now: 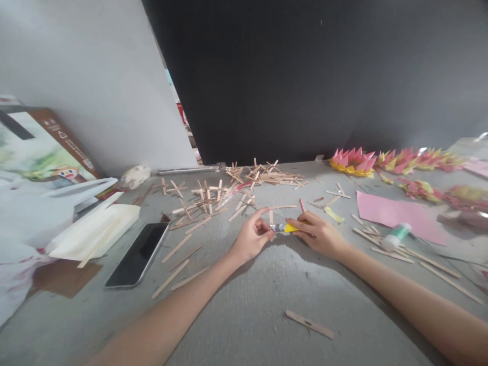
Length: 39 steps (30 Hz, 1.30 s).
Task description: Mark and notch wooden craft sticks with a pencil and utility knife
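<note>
One printed carton (49, 142) leans at the upper left of the frame, with a plastic bag (23, 218) at the left edge. I log a pale folded paper (110, 231) beside it, then a phone (139, 254) lying flat.

Next, loose sticks (176, 248) and, further back, crossed sticks (209, 201).

Centre of frame: the left hand (249, 236) has curled fingers, the thumb and fingers closed on the grey end of a tube (290, 227). A short stick stands just behind; I cannot tell whether it is gripped too. The tube lies level between both hands. I judge it light, soft-walled and easily dented, perhaps slick; best hold is a light pinch on the yellow body, the narrow grey end steadied separately. A single stick (310, 325) lies at lower centre: thin, light, stiff, liable to snap, better taken by its long edges.

The right hand (318, 234) pinches the yellow part, fingers together on top; its thumb is not clear to me. A red striped piece (302, 204) pokes up behind it; whether held, I cannot tell.

Right side: a paper crown (353, 162), pink paper (392, 213), a white-and-green cylinder (397, 237), more sticks.
</note>
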Motion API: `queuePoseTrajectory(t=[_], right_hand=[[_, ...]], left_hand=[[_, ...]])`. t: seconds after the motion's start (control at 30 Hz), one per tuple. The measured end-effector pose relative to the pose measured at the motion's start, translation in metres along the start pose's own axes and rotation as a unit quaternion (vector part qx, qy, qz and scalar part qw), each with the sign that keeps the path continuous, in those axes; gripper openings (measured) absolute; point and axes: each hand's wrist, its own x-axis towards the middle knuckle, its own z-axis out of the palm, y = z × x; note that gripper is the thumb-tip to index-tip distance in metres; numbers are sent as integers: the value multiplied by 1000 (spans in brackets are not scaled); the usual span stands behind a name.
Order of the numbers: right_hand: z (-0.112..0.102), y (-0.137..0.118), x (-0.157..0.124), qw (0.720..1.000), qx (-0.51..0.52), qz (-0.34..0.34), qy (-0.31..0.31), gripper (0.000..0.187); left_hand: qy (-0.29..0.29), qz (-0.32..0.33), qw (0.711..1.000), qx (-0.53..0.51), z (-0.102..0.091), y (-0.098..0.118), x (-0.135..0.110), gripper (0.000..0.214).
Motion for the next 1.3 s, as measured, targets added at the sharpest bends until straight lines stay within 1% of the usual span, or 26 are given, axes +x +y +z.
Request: queuePoseTrajectory(t=[0.2, 0.33, 0.57, 0.8, 0.9, 1.0, 1.1, 1.3], right_hand=[[-1, 0, 0, 1000, 3, 0, -2, 40], [0, 1, -1, 1000, -6, -10, -10, 39], [-1, -1, 1, 1000, -11, -15, -18, 38], [0, -2, 1, 1000, -1, -2, -5, 38], [0, -1, 0, 1000, -9, -4, -6, 39], [1, 1, -1, 1000, -8, -6, -8, 40], [1, 1, -2, 1000, -13, -5, -10, 41], [1, 0, -1, 999, -27, -9, -15, 41]], left_hand=[[5, 7, 1000, 11, -1, -4, 1, 76], [-1, 15, 999, 51, -1, -7, 1, 69], [-8, 17, 996, 87, -1, -6, 0, 69], [10, 20, 999, 30, 1, -3, 1, 65], [19, 23, 999, 29, 1, -1, 0, 64], [15, 24, 999, 36, 1, -2, -1, 64], [13, 30, 998, 55, 1, -5, -1, 64], [25, 48, 988, 147, 2, -10, -1, 65]])
